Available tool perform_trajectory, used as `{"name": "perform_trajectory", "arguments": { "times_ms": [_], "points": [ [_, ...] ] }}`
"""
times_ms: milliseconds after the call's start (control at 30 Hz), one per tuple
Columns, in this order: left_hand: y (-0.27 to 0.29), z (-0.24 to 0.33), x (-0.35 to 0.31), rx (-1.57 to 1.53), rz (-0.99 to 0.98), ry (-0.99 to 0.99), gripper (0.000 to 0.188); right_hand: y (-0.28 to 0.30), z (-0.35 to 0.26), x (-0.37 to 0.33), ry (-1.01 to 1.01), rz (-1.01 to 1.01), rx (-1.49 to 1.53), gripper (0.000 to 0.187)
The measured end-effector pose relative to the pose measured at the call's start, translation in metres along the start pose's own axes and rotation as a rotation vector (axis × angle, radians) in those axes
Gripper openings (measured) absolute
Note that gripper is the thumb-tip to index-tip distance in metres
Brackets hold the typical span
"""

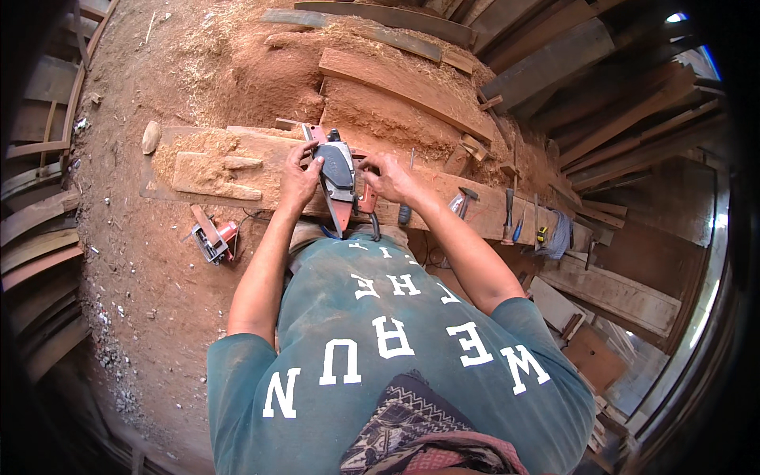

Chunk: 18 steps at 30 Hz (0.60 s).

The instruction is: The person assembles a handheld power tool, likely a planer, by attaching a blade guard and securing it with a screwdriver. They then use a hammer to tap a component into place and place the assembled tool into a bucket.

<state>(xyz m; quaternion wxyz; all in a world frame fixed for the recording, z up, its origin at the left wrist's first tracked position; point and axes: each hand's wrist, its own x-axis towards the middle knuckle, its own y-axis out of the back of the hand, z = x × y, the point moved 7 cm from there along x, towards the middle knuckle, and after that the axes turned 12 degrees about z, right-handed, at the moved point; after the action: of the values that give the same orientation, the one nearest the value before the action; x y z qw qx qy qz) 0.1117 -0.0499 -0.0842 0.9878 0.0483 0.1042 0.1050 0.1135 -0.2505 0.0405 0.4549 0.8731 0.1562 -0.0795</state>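
Note:
An electric planer, red with a black and grey cover, lies on its side across the plank bench in front of me. My left hand grips its left edge, thumb and fingers against the red base. At the planer's right side, my right hand has its fingers curled together by the body; whatever lies between the fingertips is too small to make out. Just right of the planer is a screwdriver with a dark handle. A dark cord leaves the tool toward my waist.
Along the bench to the right lie a hammer, a chisel and a yellow tape measure. Wood pieces and sawdust cover its left end. A red and silver power tool sits on the ground. Boards lean at the far right.

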Motion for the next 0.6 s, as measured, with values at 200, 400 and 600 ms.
{"name": "perform_trajectory", "arguments": {
  "times_ms": [200, 400, 600],
  "points": [
    [0.002, 0.009, 0.000, 0.061, -0.047, 0.009, 0.043, -0.031, 0.005, -0.033, 0.055, 0.108, 0.144, 0.020],
    [0.003, 0.004, 0.000, 0.061, -0.041, 0.006, 0.044, -0.033, -0.006, -0.038, 0.170, 0.290, 0.020, 0.014],
    [0.000, 0.034, -0.013, 0.198, -0.105, -0.114, 0.064, -0.027, -0.007, -0.046, 0.122, 0.355, 0.063, 0.020]
  ]
}}
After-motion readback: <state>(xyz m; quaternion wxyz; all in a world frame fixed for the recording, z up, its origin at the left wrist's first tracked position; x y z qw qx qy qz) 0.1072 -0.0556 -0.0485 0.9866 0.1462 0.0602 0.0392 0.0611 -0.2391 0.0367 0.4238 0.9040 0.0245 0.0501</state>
